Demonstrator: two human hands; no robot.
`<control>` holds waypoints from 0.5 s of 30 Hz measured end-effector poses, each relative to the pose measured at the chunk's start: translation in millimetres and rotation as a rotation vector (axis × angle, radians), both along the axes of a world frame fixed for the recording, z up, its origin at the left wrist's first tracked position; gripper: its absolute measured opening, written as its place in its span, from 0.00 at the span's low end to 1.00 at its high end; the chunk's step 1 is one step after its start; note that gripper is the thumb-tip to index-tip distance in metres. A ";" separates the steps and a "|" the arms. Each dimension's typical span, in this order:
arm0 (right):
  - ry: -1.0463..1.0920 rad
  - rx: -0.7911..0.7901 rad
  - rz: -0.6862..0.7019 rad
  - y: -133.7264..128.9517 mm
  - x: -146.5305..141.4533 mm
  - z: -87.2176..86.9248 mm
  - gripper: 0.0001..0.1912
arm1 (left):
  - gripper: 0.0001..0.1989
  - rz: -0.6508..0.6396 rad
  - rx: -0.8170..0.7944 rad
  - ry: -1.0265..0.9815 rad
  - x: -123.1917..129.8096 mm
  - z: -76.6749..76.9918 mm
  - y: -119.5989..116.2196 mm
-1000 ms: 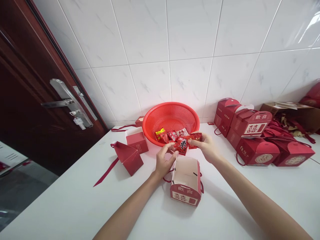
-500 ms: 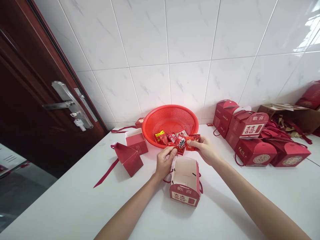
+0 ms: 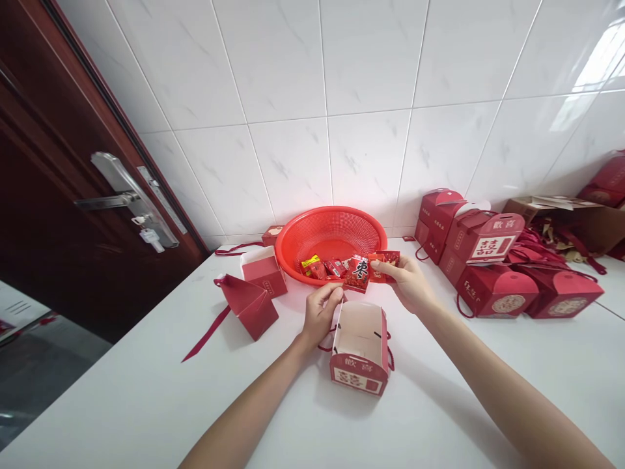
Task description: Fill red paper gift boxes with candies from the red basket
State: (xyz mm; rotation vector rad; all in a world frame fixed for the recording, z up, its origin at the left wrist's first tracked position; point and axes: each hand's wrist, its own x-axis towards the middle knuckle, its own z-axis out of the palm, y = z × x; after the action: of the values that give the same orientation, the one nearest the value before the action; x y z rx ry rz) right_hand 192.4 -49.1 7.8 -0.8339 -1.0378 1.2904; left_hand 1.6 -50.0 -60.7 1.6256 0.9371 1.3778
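Note:
An open red-and-white gift box (image 3: 359, 374) stands before me, its pale inside facing up and dark red cords at its sides. My left hand (image 3: 322, 311) is closed at the box's far left corner, pinching its edge; the fingertips partly hide the contact. My right hand (image 3: 406, 281) grips red snack packets (image 3: 360, 273) between thumb and fingers, over the near rim of a red plastic basket (image 3: 336, 215). One packet bears a large black character. In the basket lie several small wrapped sweets (image 3: 317, 266), red and yellow.
To the left, a red box with a ribbon (image 3: 251, 309) leans by another open red box (image 3: 266, 270). Several red gift boxes (image 3: 498, 293) are stacked on the right, near a cardboard carton (image 3: 581, 218). A tiled wall (image 3: 288, 163) rises behind the white table (image 3: 146, 391).
My right hand has moved slightly right and up with the packets, away from my left hand. My left hand stays at the gift box. The view has shifted a little.

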 end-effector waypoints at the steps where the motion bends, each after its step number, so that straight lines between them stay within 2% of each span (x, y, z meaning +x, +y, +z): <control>1: 0.007 0.007 -0.010 -0.3 0.9 1.3 0.17 | 0.19 0.002 -0.006 -0.003 -0.4 1.1 0.0; 10: 0.025 0.029 -0.007 -6.8 3.1 14.1 0.17 | 0.14 0.010 0.067 -0.017 -1.5 22.0 -2.2; 13: -0.003 0.066 -0.003 -14.5 3.7 20.7 0.16 | 0.15 -0.024 0.062 0.015 -4.1 38.2 -3.3; 15: -0.064 0.129 -0.014 -23.8 4.8 27.7 0.15 | 0.15 -0.143 0.030 0.118 -10.5 55.9 -5.2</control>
State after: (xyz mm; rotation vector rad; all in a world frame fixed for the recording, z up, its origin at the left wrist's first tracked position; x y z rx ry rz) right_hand 197.2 -72.9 35.5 -0.7872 -1.1520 1.1787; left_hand -9.0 -55.2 -4.9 1.7765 0.8533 1.2154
